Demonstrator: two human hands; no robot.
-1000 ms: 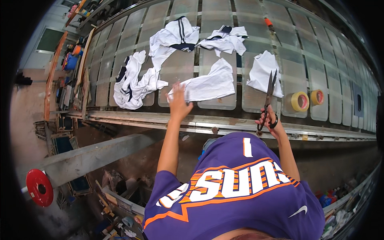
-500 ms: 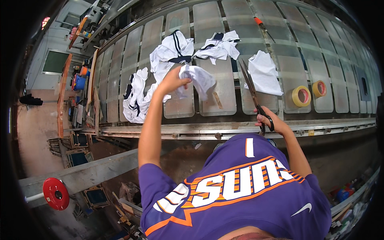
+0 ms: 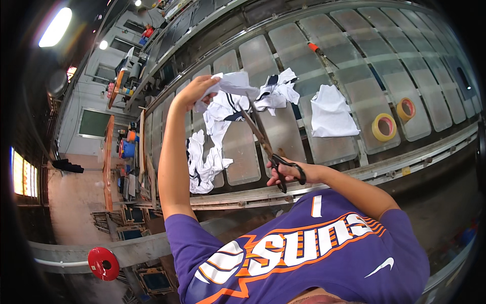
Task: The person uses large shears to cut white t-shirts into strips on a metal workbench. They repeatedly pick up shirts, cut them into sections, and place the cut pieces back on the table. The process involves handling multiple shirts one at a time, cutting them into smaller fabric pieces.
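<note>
My left hand point(image 3: 198, 93) is closed on a white cloth piece point(image 3: 234, 81), raised above the table with its free end stretching to the right. In my right hand point(image 3: 289, 175) are large scissors point(image 3: 261, 140) with black handles, fingers through the loops. Their blades point up and left toward the raised cloth; whether they touch it I cannot tell. Below lie white fabric scraps with dark stripes: a crumpled one point(image 3: 220, 112) under the cloth, another point(image 3: 276, 97) to its right and a third point(image 3: 205, 163) nearer me. A flat white cloth piece point(image 3: 331, 112) lies right of the scissors.
Two tape rolls point(image 3: 384, 127) sit on the right of the slatted table point(image 3: 324, 66). A tool with an orange handle point(image 3: 314, 47) lies farther back. A metal rail point(image 3: 349, 183) edges the near side. At lower left is a red disc point(image 3: 104, 263) on a pipe.
My left hand has lifted the white cloth piece higher and farther from me. My right hand has brought the scissors leftward, toward that cloth. The view has turned to the left.
</note>
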